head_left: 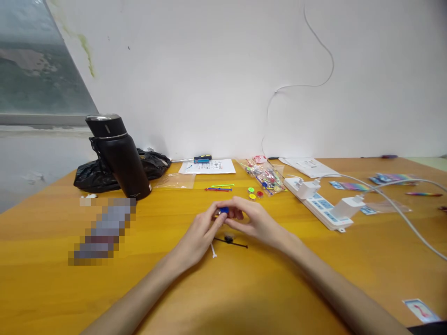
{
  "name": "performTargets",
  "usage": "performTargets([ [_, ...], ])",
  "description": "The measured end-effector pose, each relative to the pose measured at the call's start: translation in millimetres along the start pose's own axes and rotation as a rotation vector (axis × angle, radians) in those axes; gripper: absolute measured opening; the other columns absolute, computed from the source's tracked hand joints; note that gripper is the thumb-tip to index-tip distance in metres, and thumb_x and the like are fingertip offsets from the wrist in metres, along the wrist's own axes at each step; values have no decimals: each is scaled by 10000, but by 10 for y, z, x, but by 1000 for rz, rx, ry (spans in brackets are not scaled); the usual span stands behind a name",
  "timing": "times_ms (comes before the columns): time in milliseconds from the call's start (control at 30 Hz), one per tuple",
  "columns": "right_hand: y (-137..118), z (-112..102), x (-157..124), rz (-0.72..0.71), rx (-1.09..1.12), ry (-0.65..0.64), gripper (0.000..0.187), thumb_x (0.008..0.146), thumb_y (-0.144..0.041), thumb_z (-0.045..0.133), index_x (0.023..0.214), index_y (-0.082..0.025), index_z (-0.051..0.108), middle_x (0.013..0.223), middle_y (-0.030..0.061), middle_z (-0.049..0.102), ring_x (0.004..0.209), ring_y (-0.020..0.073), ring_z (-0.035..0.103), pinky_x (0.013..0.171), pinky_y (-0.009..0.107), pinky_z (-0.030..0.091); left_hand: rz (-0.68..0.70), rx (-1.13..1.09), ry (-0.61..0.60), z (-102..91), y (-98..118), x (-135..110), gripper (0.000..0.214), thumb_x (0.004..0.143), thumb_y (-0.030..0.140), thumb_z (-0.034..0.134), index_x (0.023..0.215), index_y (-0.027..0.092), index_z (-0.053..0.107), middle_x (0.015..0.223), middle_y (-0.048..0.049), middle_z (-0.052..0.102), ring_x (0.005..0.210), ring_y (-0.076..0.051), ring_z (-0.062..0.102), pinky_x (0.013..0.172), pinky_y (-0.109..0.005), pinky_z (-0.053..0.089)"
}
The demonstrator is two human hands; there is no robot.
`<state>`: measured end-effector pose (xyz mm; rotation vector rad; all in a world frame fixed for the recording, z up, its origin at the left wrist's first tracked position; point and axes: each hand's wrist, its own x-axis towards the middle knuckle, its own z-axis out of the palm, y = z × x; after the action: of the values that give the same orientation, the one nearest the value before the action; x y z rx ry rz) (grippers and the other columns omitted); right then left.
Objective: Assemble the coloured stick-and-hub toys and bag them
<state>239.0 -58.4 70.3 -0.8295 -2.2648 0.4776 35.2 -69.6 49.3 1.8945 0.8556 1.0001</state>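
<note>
Above the middle of the table, my left hand [200, 232] and my right hand [253, 218] meet around a small round blue plastic piece [224, 210]. The fingers of both hands are closed on it and hide part of it. Beneath the hands lie a thin black stick [239, 244] and a small black piece [228, 239]. A white stick with a forked end [213, 251] pokes out below my left hand. Beyond the hands are yellow, green and red discs [252, 197] and several coloured sticks [220, 188].
A black thermos [120, 160] stands left, before a black plastic bag [92, 177]. A blurred-out flat object [104, 230] lies nearer. Clear bags of coloured parts [267, 179], printed paper [223, 166] and a screwdriver [201, 160] lie behind. A white power strip [321, 209] with cables is right.
</note>
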Motion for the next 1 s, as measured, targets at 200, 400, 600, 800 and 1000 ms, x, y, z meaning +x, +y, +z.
performTargets([
  [200, 118, -19, -85, 107, 107, -36, 249, 976, -388, 634, 1167, -227, 630, 932, 16, 673, 784, 131, 608, 734, 249, 509, -14, 100, -25, -15, 34, -31, 389, 1038, 381, 459, 1401, 276, 548, 1266, -79, 674, 1103, -252, 631, 995, -374, 469],
  [400, 252, -294, -156, 228, -118, 291, 256, 934, -424, 674, 989, -214, 538, 825, 1, 638, 668, 122, 566, 658, 246, 465, 13, 312, 6, -167, 86, 28, 307, 1048, 355, 401, 1233, 263, 629, 1205, -66, 677, 1133, -252, 603, 1018, -407, 456],
  [600, 449, -547, -278, 473, -522, 283, 161, 958, -376, 607, 991, -225, 563, 800, 5, 664, 673, 158, 592, 609, 269, 385, 110, 456, -39, -264, -75, 49, 241, 1010, 245, 421, 1129, 248, 631, 1133, -49, 669, 1050, -235, 594, 969, -385, 454],
  [800, 682, -546, -383, 595, -601, 104, 116, 922, -280, 613, 1006, -201, 626, 978, 79, 721, 787, 199, 654, 668, 283, 413, 79, 492, -9, -314, -383, -56, 288, 967, 162, 399, 1132, 234, 624, 1142, -70, 641, 1091, -254, 561, 966, -384, 440],
  [1000, 673, -447, -386, 654, -586, 63, 189, 928, -282, 608, 1090, -188, 628, 929, 78, 727, 770, 202, 657, 663, 274, 392, 115, 464, -57, -304, -350, -41, 305, 959, 137, 406, 1124, 240, 641, 1154, -60, 645, 1132, -251, 551, 1017, -384, 415],
])
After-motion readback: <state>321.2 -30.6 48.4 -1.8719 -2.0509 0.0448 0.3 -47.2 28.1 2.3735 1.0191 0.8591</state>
